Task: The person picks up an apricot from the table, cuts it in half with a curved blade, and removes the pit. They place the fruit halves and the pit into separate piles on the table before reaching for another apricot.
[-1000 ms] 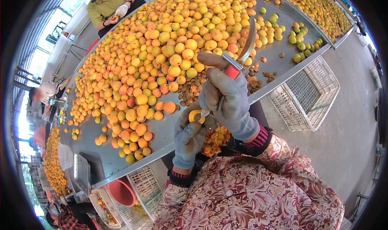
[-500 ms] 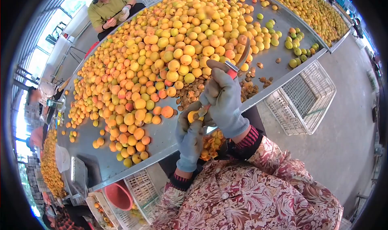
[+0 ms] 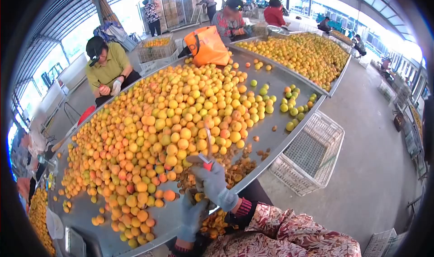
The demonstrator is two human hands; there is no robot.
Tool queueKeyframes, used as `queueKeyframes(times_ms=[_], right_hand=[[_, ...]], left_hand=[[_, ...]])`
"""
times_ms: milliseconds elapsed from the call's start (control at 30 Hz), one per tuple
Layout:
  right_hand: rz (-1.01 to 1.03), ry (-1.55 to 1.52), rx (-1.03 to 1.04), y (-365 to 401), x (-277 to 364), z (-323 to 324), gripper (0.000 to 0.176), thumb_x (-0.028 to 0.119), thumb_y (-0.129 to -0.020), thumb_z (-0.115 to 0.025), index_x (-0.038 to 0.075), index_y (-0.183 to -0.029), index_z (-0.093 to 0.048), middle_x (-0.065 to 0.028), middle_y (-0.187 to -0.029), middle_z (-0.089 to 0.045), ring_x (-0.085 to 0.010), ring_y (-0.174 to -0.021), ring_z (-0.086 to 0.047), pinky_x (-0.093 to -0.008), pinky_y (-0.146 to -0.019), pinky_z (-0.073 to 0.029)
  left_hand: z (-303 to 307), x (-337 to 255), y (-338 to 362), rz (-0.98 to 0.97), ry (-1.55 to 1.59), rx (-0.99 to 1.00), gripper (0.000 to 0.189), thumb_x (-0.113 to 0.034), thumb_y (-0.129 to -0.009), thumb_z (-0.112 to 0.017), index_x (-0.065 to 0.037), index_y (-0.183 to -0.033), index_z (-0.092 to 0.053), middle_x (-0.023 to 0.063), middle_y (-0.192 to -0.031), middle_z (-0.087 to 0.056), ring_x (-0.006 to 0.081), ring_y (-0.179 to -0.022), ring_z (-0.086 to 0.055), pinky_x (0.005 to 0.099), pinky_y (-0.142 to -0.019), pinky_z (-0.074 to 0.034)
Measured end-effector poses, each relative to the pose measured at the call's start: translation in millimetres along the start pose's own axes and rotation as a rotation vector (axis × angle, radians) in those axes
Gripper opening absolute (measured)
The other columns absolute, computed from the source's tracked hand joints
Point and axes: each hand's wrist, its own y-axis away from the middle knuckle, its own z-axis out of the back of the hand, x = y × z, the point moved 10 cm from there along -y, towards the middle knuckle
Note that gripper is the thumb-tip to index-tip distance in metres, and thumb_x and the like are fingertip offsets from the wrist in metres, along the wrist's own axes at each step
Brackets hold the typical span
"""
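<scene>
- Evidently both gloved hands meet on the near side of the fruit heap (image 3: 140,139), which serves as the landmark for all that follows.
- The right hand (image 3: 211,181) has its fingers curled around the red handle of a knife (image 3: 208,144); the blade rises in front of the heap, probably turned up so the edge stays away from the other glove.
- The left hand (image 3: 193,217) seems to have its fingers pinching a small yellow fruit (image 3: 199,196), just off the near side of the heap; the right glove hides part of this grip. Keeping it low and close likely steadies it, and whether it is cut I cannot tell.
- Brown stones (image 3: 239,169) lie at the heap's near right edge, perhaps gathered there to stay within reach and apart from the fruit.
- Greenish fruits (image 3: 294,108) sit to the right of the heap, maybe separated by ripeness.
- Opened fruit (image 3: 214,223) shows below the hands, nearer the wearer than the heap, presumably placed to catch what drops.
- Counted: two hands, one knife, one fruit in the grip, one desk (image 3: 273,139) under the heap, one orange bag (image 3: 208,47) at its far end, one white crate (image 3: 294,178) on the floor to its right, and one person in a yellow-green shirt (image 3: 110,65) across it. Heaped fruits and stones are too many to count.
</scene>
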Motion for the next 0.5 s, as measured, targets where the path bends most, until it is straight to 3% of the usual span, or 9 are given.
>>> queueKeyframes(times_ms=[100, 167, 233, 333, 400, 433, 467, 500], right_hand=[[0.069, 0.17, 0.103, 4.4, -6.0, -14.6, 0.022, 0.008, -0.083, -0.057, 0.007, -0.106, -0.061, 0.0053, -0.068, -0.05, -0.0028, -0.056, -0.047, -0.0183, -0.048, -0.039], [0.15, 0.161, 0.077, 4.4, -1.3, -17.9, 0.026, 0.003, -0.083, -0.056, 0.003, -0.108, -0.061, 0.0025, -0.071, -0.056, -0.0011, -0.05, -0.04, -0.0175, -0.044, -0.033], [0.127, 0.142, 0.071, 6.4, 0.8, -18.5, 0.026, 0.002, -0.082, -0.057, 0.003, -0.108, -0.061, 0.0029, -0.075, -0.058, -0.0007, -0.051, -0.04, -0.0167, -0.044, -0.032], [0.035, 0.069, 0.054, 9.7, -2.9, -18.2, 0.026, 0.002, -0.081, -0.057, 0.004, -0.107, -0.061, 0.0032, -0.069, -0.055, -0.0022, -0.048, -0.04, -0.0184, -0.042, -0.032], [0.003, 0.066, 0.057, 13.8, -1.0, -18.9, 0.025, 0.004, -0.082, -0.056, 0.006, -0.107, -0.06, 0.0031, -0.068, -0.053, -0.0032, -0.05, -0.043, -0.0191, -0.043, -0.035], [-0.031, 0.063, 0.06, 16.0, -3.3, -18.5, 0.024, 0.006, -0.084, -0.056, 0.008, -0.107, -0.059, 0.003, -0.067, -0.051, -0.0041, -0.052, -0.047, -0.0198, -0.044, -0.039], [-0.041, 0.06, 0.062, 15.7, -4.3, -17.8, 0.024, 0.006, -0.084, -0.056, 0.008, -0.107, -0.059, 0.003, -0.067, -0.051, -0.0041, -0.052, -0.047, -0.0198, -0.044, -0.039], [-0.049, -0.029, 0.03, 13.0, -3.8, -13.4, 0.02, 0.006, -0.083, -0.055, 0.006, -0.103, -0.059, 0.0034, -0.061, -0.045, -0.0051, -0.046, -0.039, -0.0208, -0.041, -0.033]], left_hand=[[-9.7, -19.9, 2.9, -0.087, -0.198, -0.03, 0.038, -0.004, -0.081, -0.054, -0.002, -0.117, -0.041, 0.0056, -0.093, -0.057, 0.0096, -0.072, -0.056, 0.023, -0.063, -0.049], [-6.9, -12.2, 2.9, -0.067, -0.235, 0.057, 0.045, -0.006, -0.082, -0.055, -0.003, -0.123, -0.037, 0.0054, -0.098, -0.055, 0.0101, -0.076, -0.056, 0.0223, -0.062, -0.047], [-7.3, 1.0, 6.5, -0.041, -0.271, 0.135, 0.053, -0.008, -0.083, -0.056, -0.004, -0.13, -0.032, 0.0052, -0.103, -0.053, 0.0107, -0.08, -0.055, 0.0215, -0.061, -0.046], [-6.0, 7.1, 12.8, -0.088, -0.372, 0.13, 0.052, -0.01, -0.084, -0.056, -0.006, -0.129, -0.031, 0.0045, -0.098, -0.055, 0.0108, -0.071, -0.056, 0.0215, -0.057, -0.046], [-1.7, 27.4, 18.4, 0.095, -0.025, 0.106, 0.049, -0.013, -0.085, -0.056, -0.006, -0.127, -0.032, 0.0052, -0.095, -0.055, 0.0109, -0.067, -0.055, 0.0224, -0.053, -0.046], [-2.8, 26.4, 20.7, 0.102, -0.024, 0.099, 0.049, -0.013, -0.085, -0.056, -0.006, -0.127, -0.032, 0.0052, -0.095, -0.055, 0.0109, -0.067, -0.055, 0.0224, -0.053, -0.046], [-4.7, 21.7, 20.8, 0.101, 0.007, 0.097, 0.047, -0.014, -0.085, -0.057, -0.006, -0.125, -0.033, 0.0057, -0.094, -0.056, 0.0119, -0.063, -0.055, 0.023, -0.051, -0.046], [-7.7, 16.7, 21.0, 0.095, 0.039, 0.097, 0.046, -0.015, -0.085, -0.057, -0.007, -0.124, -0.034, 0.0062, -0.092, -0.056, 0.0129, -0.06, -0.055, 0.0237, -0.049, -0.046]])
